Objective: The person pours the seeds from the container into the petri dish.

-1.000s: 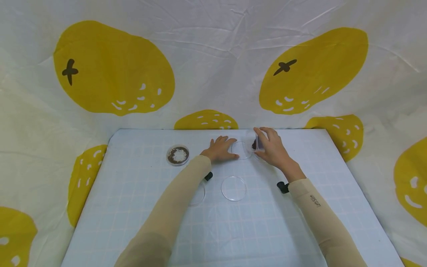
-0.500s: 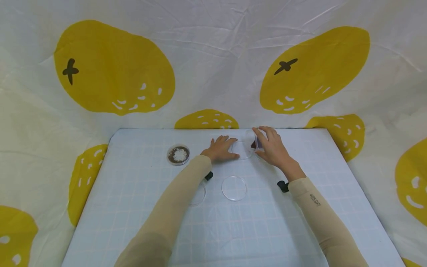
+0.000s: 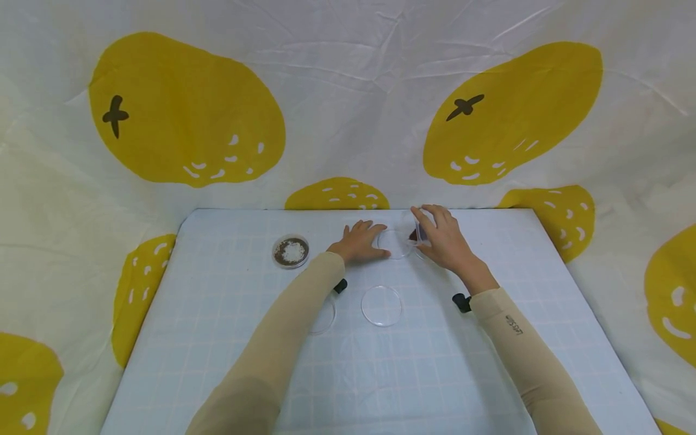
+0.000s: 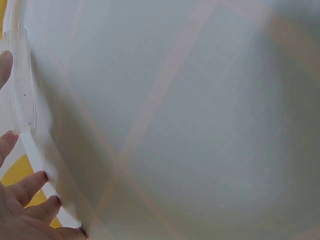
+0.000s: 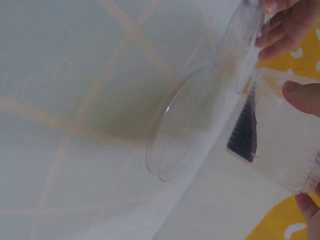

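My left hand [image 3: 361, 243] holds a clear petri dish [image 3: 394, 244] at its left side, thumb and index finger at the rim and the other fingers spread on the table. In the left wrist view that dish [image 4: 22, 85] stands edge-on between thumb and fingertip. My right hand [image 3: 441, 238] grips a clear plastic box [image 5: 280, 130], tilted left toward the dish. Dark brown grains [image 5: 244, 132] lie heaped in the box's lower corner. Another clear petri dish [image 5: 180, 130] sits beside the held one, mostly hidden under the right hand in the head view.
A petri dish with brown grains and a white patch [image 3: 290, 251] stands at the back left. Two clear round dishes or lids lie nearer: one in the middle [image 3: 381, 306], another [image 3: 326, 318] partly behind the left sleeve. The patterned curtain [image 3: 348, 121] rises behind the table.
My right hand has shifted very slightly left with the box, and the dark grains in it have changed shape. My left hand and the dish it holds stay put.
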The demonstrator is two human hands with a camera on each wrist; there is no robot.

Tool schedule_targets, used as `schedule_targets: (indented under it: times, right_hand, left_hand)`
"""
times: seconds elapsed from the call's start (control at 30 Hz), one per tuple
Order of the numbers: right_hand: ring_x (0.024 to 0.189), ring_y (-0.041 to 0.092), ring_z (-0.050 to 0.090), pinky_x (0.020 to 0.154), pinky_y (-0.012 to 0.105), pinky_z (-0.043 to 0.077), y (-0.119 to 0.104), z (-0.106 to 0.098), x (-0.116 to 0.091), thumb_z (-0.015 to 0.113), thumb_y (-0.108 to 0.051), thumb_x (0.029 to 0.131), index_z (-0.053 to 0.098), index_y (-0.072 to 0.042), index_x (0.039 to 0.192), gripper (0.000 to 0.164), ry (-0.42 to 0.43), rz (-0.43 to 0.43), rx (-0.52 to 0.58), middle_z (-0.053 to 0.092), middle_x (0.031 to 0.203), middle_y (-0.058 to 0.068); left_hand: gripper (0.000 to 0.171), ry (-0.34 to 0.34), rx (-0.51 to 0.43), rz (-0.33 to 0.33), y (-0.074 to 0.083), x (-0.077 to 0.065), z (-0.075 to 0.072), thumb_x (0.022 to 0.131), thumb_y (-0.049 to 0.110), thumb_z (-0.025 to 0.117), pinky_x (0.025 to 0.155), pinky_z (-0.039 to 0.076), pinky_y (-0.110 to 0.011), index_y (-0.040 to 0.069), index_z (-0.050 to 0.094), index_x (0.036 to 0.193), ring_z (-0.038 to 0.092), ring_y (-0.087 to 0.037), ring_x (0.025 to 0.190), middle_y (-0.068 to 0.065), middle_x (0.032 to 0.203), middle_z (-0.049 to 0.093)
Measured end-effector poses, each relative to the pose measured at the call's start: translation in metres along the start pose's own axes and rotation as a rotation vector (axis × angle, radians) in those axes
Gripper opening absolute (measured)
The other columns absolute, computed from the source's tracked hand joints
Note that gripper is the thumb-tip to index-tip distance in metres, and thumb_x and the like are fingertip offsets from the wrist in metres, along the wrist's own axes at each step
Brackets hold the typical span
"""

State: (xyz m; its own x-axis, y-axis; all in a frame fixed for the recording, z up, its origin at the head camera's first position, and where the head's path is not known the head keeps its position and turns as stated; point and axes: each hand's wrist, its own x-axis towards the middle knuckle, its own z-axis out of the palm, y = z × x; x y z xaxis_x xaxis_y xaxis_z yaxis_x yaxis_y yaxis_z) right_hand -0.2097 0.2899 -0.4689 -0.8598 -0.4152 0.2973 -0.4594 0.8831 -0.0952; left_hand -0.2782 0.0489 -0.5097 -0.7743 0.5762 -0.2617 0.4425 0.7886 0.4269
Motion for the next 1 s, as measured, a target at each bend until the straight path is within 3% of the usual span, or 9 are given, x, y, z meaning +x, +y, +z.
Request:
schedule_targets:
  times: [1.0]
  right_hand:
    - [0.135,0.046,0.032,0.101,0.065,0.037,-0.0032,-0.0006,0.0027,0.088,-0.009,0.075,0.036,-0.007,0.152,0.093,0.043,-0.069,-0.041,0.036,0.147,0.023]
  left_hand:
    - [0.080,0.010,-0.004,0.008,-0.0009,-0.0010,0.0023,0.091,0.065,0.060,0.116,0.004,-0.064,0.030,0.031,0.157,0.014,-0.034,0.150,-0.009,0.164,0.023]
